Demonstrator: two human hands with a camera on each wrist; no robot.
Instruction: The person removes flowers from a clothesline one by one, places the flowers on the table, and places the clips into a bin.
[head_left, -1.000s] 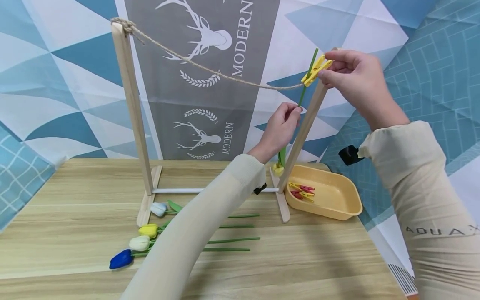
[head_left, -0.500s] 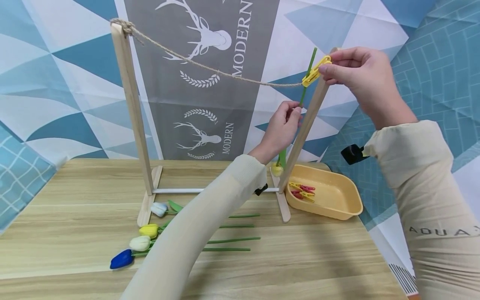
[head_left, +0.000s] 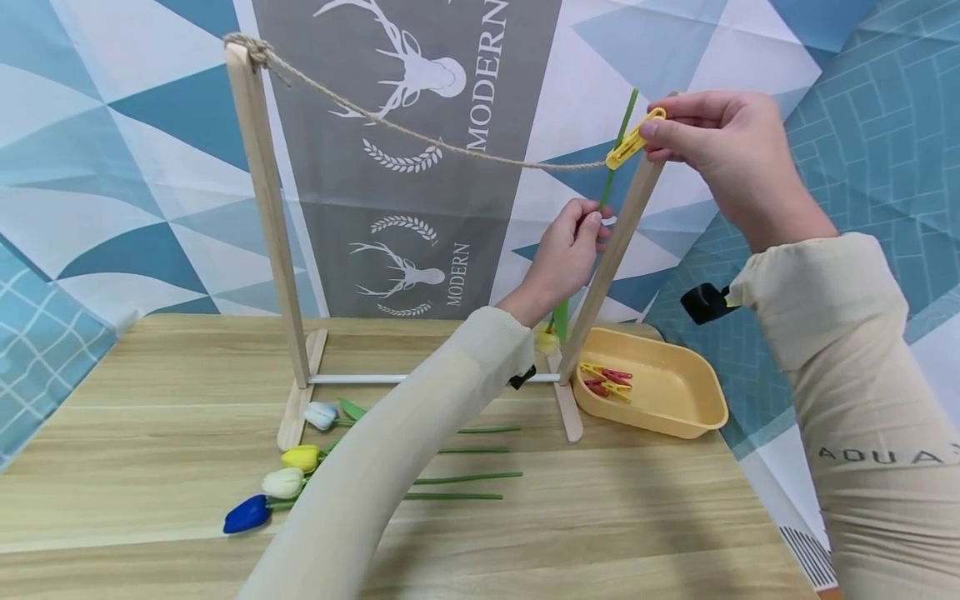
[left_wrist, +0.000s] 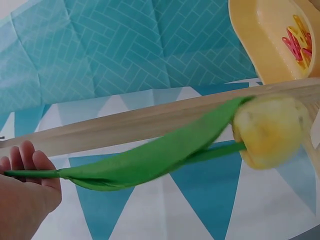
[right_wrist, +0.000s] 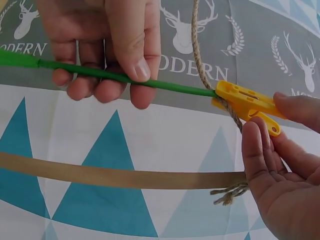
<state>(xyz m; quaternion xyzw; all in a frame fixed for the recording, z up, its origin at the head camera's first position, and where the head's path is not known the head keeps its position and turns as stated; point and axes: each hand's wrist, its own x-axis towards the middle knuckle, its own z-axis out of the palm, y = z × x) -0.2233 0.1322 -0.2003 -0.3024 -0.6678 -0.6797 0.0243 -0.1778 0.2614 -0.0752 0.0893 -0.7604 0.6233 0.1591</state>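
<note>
My left hand [head_left: 566, 250] pinches the green stem [head_left: 626, 121] of an artificial tulip between thumb and fingers. Its pale yellow bloom [left_wrist: 272, 131] hangs downward, with one long green leaf [left_wrist: 150, 162] beside the stem. Thumb and fingers of my right hand [head_left: 738, 162] hold a yellow clothespin [head_left: 633, 142] by its handle end. At its other end, the clothespin's jaws sit over both the twine [head_left: 450, 152] and the stem, near the right post [head_left: 611, 267] of the wooden frame. The stem's cut end sticks up above the twine.
Several tulips lie on the table, among them a blue one [head_left: 246, 514], a white one [head_left: 283, 482] and a yellow one [head_left: 302, 457]. An orange-yellow basin [head_left: 690, 396] with red and yellow clothespins [head_left: 615, 385] stands right of the frame. The frame's left post [head_left: 266, 208] rises opposite.
The yellow clothespin has turned and now looks narrower in the head view. My right hand has shifted slightly right and up, and the twine's right end sits a little higher. My left hand stays on the stem.
</note>
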